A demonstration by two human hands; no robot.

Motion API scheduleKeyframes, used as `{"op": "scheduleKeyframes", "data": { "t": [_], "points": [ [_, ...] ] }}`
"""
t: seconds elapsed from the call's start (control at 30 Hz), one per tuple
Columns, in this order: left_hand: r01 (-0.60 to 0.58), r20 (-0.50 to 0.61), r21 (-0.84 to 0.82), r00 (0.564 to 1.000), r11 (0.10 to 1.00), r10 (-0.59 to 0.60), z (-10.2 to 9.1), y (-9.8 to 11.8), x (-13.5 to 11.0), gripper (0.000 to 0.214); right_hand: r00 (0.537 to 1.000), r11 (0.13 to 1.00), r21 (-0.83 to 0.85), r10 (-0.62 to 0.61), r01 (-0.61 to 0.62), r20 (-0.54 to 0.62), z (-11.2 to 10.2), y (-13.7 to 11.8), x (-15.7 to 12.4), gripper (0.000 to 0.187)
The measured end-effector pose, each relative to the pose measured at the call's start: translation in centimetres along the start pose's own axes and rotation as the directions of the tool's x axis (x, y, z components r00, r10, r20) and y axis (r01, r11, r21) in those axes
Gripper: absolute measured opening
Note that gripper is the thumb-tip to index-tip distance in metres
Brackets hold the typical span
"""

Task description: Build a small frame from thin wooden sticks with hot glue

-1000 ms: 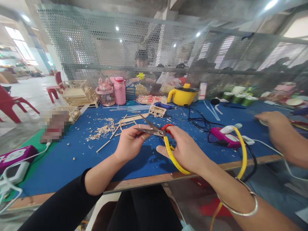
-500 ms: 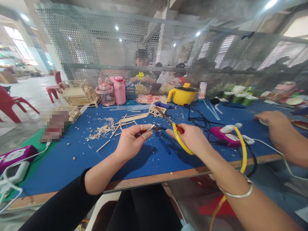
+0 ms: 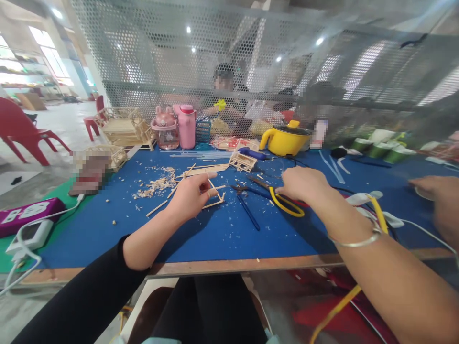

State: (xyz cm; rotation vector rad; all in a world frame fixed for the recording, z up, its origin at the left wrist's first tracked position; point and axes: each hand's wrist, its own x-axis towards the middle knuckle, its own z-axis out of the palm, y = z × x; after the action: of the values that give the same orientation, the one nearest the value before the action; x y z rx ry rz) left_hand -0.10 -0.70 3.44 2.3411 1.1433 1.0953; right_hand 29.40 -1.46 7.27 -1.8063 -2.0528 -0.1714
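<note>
My left hand (image 3: 193,193) is closed in a pinch on a thin wooden stick (image 3: 220,187) above the blue table. Just beside its fingertips, more thin sticks meet at a corner (image 3: 222,198); whether they join the held stick I cannot tell. My right hand (image 3: 304,184) is low over the table at the yellow-handled scissors (image 3: 289,206), whose blades point left. Its fingers are mostly hidden, so their grip is unclear. Between the hands lie pliers with blue handles (image 3: 248,212). A small wooden stick frame (image 3: 242,161) stands behind them, with a blue tool (image 3: 253,153) against it.
Wood scraps (image 3: 158,185) lie left of centre. Along the back are a pink bottle (image 3: 186,129), a yellow pot (image 3: 287,141) and a perforated screen (image 3: 143,71). A phone (image 3: 91,174) and a purple box (image 3: 32,215) are leftward. Another person's hand (image 3: 437,191) rests at right.
My right hand has moved forward and right, and the scissors have gone from raised in it to low on the table. The stick corner now shows by my left hand. The view has shifted.
</note>
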Motion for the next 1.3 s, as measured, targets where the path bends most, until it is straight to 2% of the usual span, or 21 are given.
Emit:
{"op": "scheduleKeyframes", "data": {
  "t": [0.03,0.07,0.1,0.17,0.27,0.33,0.37,0.5,0.53,0.63,0.73,0.8,0.9,1.0,1.17,1.2,1.3],
  "points": [
    [-0.011,0.008,0.013,1.000,1.000,0.011,0.0,0.0,0.0,0.039,0.999,0.997,-0.078,-0.025,0.027,0.030,-0.2,-1.9,-0.1,0.014],
    [-0.026,0.013,0.020,1.000,0.999,0.026,-0.1,-0.1,0.0,0.041,0.994,0.990,-0.099,-0.096,0.101,0.054,-0.2,-4.0,-0.2,0.020],
    [-0.044,0.013,0.020,0.999,0.999,0.043,-0.1,-0.1,0.0,0.044,0.975,0.977,-0.052,-0.202,0.207,0.089,-0.2,-6.1,-0.3,0.027],
    [-0.075,-0.003,0.012,0.997,0.997,0.075,-0.1,-0.2,0.0,0.046,0.924,0.932,0.058,-0.361,0.357,0.129,0.2,-9.7,-0.2,0.030],
    [-0.087,-0.041,0.010,0.995,0.996,0.088,-0.3,-0.4,0.2,0.042,0.863,0.874,0.191,-0.477,0.447,0.167,1.3,-12.1,0.3,0.023],
    [-0.079,-0.043,0.009,0.996,0.997,0.079,-0.7,-0.6,0.3,0.037,0.859,0.860,0.239,-0.490,0.450,0.147,2.2,-12.0,0.7,0.022],
    [-0.073,-0.042,0.009,0.996,0.997,0.073,-1.0,-0.7,0.3,0.038,0.875,0.868,0.248,-0.469,0.431,0.119,2.6,-11.6,0.9,0.023],
    [0.041,-0.050,0.064,0.998,0.997,-0.038,-2.6,-1.6,-1.0,0.069,0.965,0.909,0.324,-0.258,0.262,-0.057,3.7,-9.3,1.2,0.022],
    [0.083,-0.007,0.109,0.997,0.991,-0.083,-2.9,-1.9,-1.6,0.073,0.974,0.902,0.366,-0.205,0.228,-0.099,3.9,-8.8,1.3,0.021],
    [0.143,0.140,0.227,0.974,0.963,-0.177,-3.2,-2.5,-3.2,0.059,0.977,0.872,0.454,-0.110,0.184,-0.183,4.4,-7.9,1.4,0.019],
    [0.130,0.226,0.279,0.954,0.951,-0.197,-2.6,-2.7,-3.6,0.029,0.973,0.867,0.464,-0.093,0.184,-0.213,4.8,-8.2,1.4,0.019],
    [0.093,0.255,0.296,0.951,0.951,-0.172,-2.4,-2.8,-3.1,0.018,0.975,0.866,0.467,-0.091,0.177,-0.201,5.0,-8.7,1.3,0.020],
    [0.034,0.320,0.264,0.940,0.964,-0.121,-2.7,-2.8,-1.6,0.016,0.986,0.860,0.489,-0.087,0.148,-0.145,5.1,-9.2,1.0,0.019],
    [0.038,0.402,0.180,0.909,0.983,-0.109,-3.5,-2.7,0.0,0.017,0.990,0.844,0.520,-0.087,0.133,-0.111,5.3,-9.2,0.9,0.018],
    [0.135,0.632,0.015,0.767,0.991,-0.114,-3.2,-2.7,1.2,0.017,0.997,0.822,0.566,-0.031,0.068,-0.076,5.1,-8.6,1.0,0.020],
    [0.144,0.636,0.017,0.762,0.989,-0.122,-2.9,-2.9,1.2,0.018,0.997,0.820,0.570,-0.015,0.053,-0.071,5.0,-8.5,1.1,0.021],
    [0.143,0.584,0.010,0.802,0.990,-0.121,-2.1,-3.6,0.8,0.021,0.999,0.816,0.578,-0.024,0.032,-0.021,4.6,-8.3,1.0,0.023]
  ]
}}
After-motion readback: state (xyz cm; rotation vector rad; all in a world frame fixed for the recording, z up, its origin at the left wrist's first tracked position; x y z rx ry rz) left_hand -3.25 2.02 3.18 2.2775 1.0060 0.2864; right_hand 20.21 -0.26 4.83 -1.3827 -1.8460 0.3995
